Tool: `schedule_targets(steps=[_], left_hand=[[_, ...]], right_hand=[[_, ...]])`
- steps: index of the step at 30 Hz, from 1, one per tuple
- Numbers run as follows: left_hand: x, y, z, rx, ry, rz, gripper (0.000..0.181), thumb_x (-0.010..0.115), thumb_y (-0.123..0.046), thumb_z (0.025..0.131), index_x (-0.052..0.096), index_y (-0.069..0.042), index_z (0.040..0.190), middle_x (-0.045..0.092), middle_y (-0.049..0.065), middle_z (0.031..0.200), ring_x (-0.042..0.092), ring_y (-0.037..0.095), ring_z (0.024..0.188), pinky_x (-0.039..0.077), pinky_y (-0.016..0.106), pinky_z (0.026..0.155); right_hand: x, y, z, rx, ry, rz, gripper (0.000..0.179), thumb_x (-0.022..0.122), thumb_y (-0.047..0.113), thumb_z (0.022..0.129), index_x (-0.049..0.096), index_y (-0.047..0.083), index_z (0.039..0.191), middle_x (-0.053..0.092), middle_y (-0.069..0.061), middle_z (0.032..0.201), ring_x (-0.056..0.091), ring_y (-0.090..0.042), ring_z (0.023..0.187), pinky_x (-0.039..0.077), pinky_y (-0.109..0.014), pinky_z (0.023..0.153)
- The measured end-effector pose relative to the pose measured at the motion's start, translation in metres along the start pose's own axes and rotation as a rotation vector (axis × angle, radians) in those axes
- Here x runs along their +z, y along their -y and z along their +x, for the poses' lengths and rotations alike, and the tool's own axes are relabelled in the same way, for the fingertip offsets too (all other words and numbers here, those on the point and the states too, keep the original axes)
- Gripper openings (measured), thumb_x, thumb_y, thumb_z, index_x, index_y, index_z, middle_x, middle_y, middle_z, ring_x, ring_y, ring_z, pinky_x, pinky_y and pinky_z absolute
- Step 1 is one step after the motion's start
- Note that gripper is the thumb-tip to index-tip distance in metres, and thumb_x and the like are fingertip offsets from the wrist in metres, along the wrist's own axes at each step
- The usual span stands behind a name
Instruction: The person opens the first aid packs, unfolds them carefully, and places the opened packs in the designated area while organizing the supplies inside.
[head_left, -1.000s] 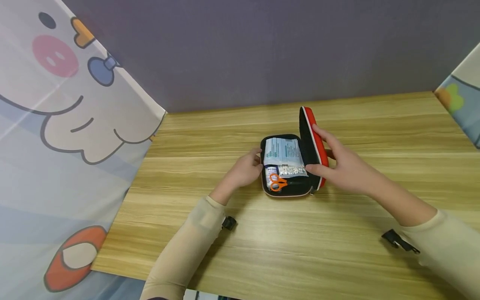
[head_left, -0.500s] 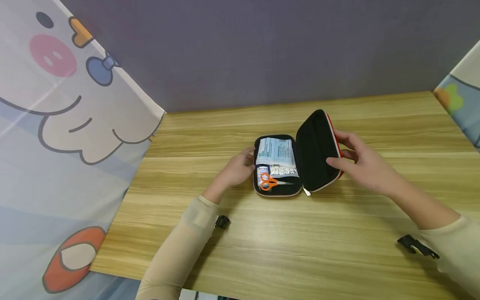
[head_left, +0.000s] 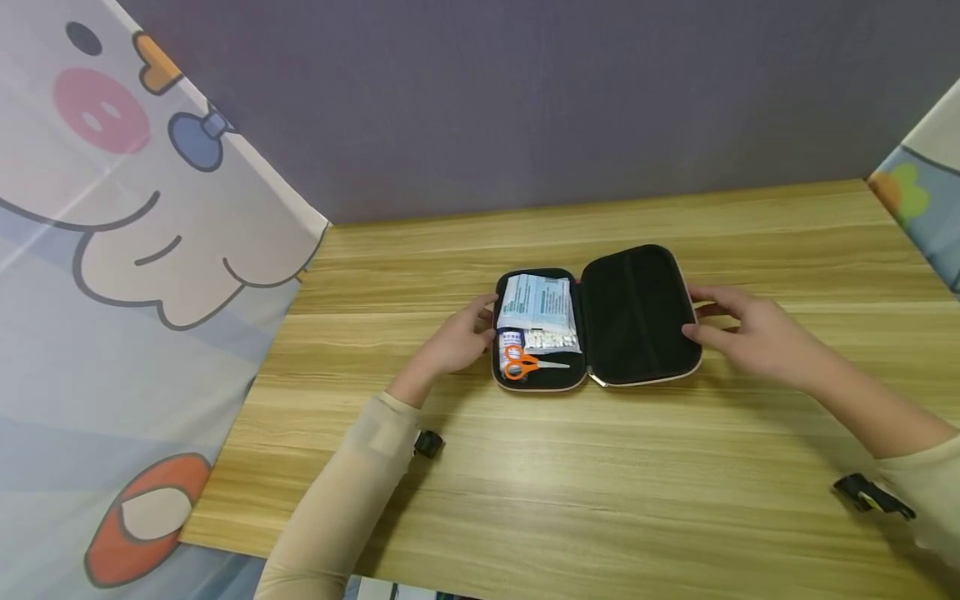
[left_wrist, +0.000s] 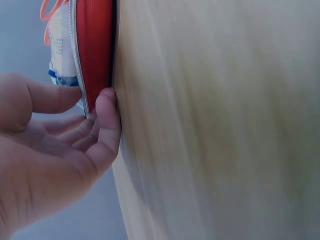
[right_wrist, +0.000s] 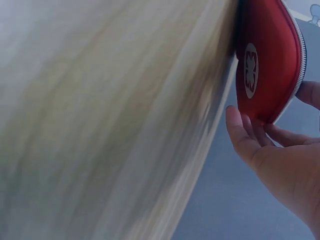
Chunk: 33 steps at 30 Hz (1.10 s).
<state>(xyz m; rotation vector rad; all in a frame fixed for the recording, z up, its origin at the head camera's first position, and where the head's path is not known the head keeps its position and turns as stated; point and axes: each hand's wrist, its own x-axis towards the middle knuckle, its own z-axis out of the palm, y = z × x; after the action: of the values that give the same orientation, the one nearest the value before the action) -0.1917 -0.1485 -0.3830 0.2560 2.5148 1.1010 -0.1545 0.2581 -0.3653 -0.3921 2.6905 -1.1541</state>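
A red first-aid case [head_left: 543, 381] lies unfolded on the table, black inside. Its left half holds pale blue printed packets [head_left: 536, 304], a bag of cotton swabs [head_left: 551, 340], a small wrapped roll [head_left: 511, 337] and orange-handled scissors [head_left: 529, 363]. My left hand [head_left: 456, 343] grips that half's left edge, thumb at the zipped rim and fingers at the red side. My right hand [head_left: 757, 333] holds the lid [head_left: 637, 317] by its right edge, thumb on the rim and fingers underneath. In the right wrist view, the lid's red outside with a white emblem [right_wrist: 251, 71] tilts above the tabletop.
The wooden table [head_left: 525, 500] meets a grey-purple wall panel [head_left: 525, 108] at the back. Cartoon-printed cloth [head_left: 150, 333] hangs at the left. Black straps [head_left: 873, 496] hang by the sleeves. White objects [head_left: 405, 592] show at the front table edge.
My right hand has swung the lid from near upright down to the right, almost flat, uncovering its black lining. The case and my left hand have shifted slightly left.
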Motion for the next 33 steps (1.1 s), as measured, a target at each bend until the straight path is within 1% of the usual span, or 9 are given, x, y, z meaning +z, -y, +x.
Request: schedule_targets(steps=[3,5,7,10,16,19,25,29,33], left_hand=[[-0.005,0.002,0.0,0.021,0.059,-0.005,0.069,0.056,-0.005,0.107,0.026,-0.01,0.169,0.052,0.022,0.156,0.062,0.034,0.134,0.059,0.04,0.1],[-0.009,0.006,-0.001,0.036,0.098,-0.011,0.076,0.06,-0.007,0.105,0.021,-0.012,0.171,0.047,0.02,0.161,0.058,0.034,0.14,0.056,0.044,0.108],[-0.014,0.009,-0.001,0.048,0.139,-0.035,0.084,0.065,-0.008,0.103,0.017,-0.013,0.172,0.042,0.018,0.166,0.057,0.035,0.14,0.055,0.047,0.11],[-0.019,0.012,-0.002,0.052,0.187,-0.05,0.093,0.069,-0.01,0.1,0.011,-0.015,0.173,0.041,0.018,0.167,0.06,0.034,0.133,0.056,0.045,0.107],[-0.019,0.01,-0.003,0.044,0.275,0.002,0.106,0.075,-0.016,0.099,-0.001,-0.018,0.173,0.058,0.019,0.138,0.062,0.028,0.114,0.056,0.036,0.093],[-0.018,0.007,-0.001,0.032,0.285,-0.001,0.108,0.075,-0.017,0.098,-0.002,-0.021,0.173,0.055,0.016,0.137,0.06,0.026,0.11,0.054,0.034,0.089],[-0.019,0.004,0.0,0.012,0.307,0.004,0.107,0.074,-0.017,0.099,-0.003,-0.024,0.173,0.029,0.013,0.171,0.059,0.026,0.109,0.054,0.035,0.09],[-0.02,0.004,0.001,-0.001,0.319,0.025,0.108,0.074,-0.021,0.1,-0.006,-0.025,0.173,0.013,0.011,0.179,0.057,0.03,0.122,0.053,0.044,0.104],[-0.021,0.005,0.002,-0.014,0.331,0.029,0.109,0.074,-0.023,0.1,-0.007,-0.03,0.173,0.002,0.007,0.182,0.051,0.035,0.137,0.047,0.05,0.117]], right_hand=[[-0.001,-0.004,0.0,0.013,0.028,-0.038,0.064,0.069,0.026,0.105,0.047,-0.003,0.157,0.063,-0.026,0.143,0.066,-0.019,0.119,0.044,-0.002,0.08],[-0.001,-0.006,0.002,0.023,0.051,-0.061,0.065,0.069,0.027,0.104,0.047,-0.005,0.157,0.069,-0.023,0.133,0.063,0.0,0.105,0.048,-0.009,0.075],[-0.001,-0.009,0.004,0.032,0.076,-0.084,0.067,0.069,0.028,0.104,0.047,-0.007,0.156,0.072,-0.02,0.126,0.056,0.011,0.096,0.051,-0.016,0.071],[-0.001,-0.012,0.005,0.039,0.116,-0.094,0.066,0.069,0.028,0.104,0.047,-0.012,0.153,0.072,-0.018,0.122,0.061,0.004,0.096,0.051,-0.023,0.066],[-0.002,-0.02,0.008,0.029,0.164,-0.136,0.064,0.07,0.026,0.104,0.049,-0.013,0.149,0.07,-0.02,0.126,0.068,-0.028,0.113,0.054,-0.021,0.072],[-0.005,-0.024,0.008,0.02,0.171,-0.159,0.062,0.071,0.024,0.103,0.05,-0.013,0.148,0.07,-0.02,0.127,0.067,-0.023,0.109,0.054,-0.021,0.073],[-0.004,-0.03,0.006,-0.044,0.213,-0.108,0.077,0.072,0.018,0.103,0.032,-0.012,0.161,0.066,-0.013,0.122,0.057,0.0,0.087,0.048,-0.023,0.069],[-0.005,-0.036,0.011,-0.092,0.267,-0.04,0.087,0.071,0.012,0.103,0.015,-0.007,0.168,0.058,-0.012,0.117,0.051,-0.006,0.076,0.045,-0.026,0.062],[-0.006,-0.039,0.016,-0.005,0.343,0.051,0.095,0.066,0.016,0.106,-0.001,0.004,0.171,0.048,-0.017,0.124,0.048,-0.01,0.072,0.047,-0.029,0.06]])
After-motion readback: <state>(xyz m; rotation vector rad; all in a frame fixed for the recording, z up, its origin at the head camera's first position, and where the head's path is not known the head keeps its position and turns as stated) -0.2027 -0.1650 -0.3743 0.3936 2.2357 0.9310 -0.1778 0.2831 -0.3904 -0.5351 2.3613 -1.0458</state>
